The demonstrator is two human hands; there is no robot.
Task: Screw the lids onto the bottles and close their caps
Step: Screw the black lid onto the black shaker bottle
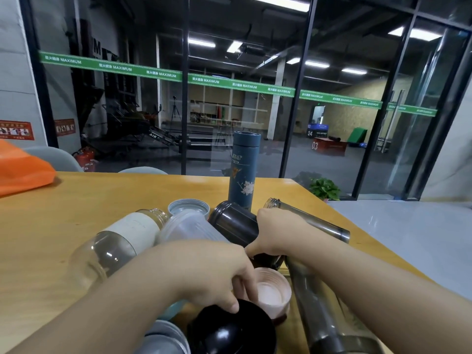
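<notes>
At worktop (76, 208) centre: left hand (217, 274) pinches pink lid (270, 290), light, rigid; right hand (273, 231), at 12 o'clock, grasps black bottle (235, 223). Slick; hold mid-body.

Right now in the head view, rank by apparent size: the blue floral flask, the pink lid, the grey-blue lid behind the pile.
1. Blue floral flask, standing upright, looks largest.
2. Pink lid.
3. Grey-blue lid.
The two lids look close; the pink one lies nearer the camera, so their order is unsure.

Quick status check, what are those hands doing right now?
Left hand pinching pink lid. Right hand gripping black bottle. Blue flask upright, capped. Loose bottles crowd around.
</notes>
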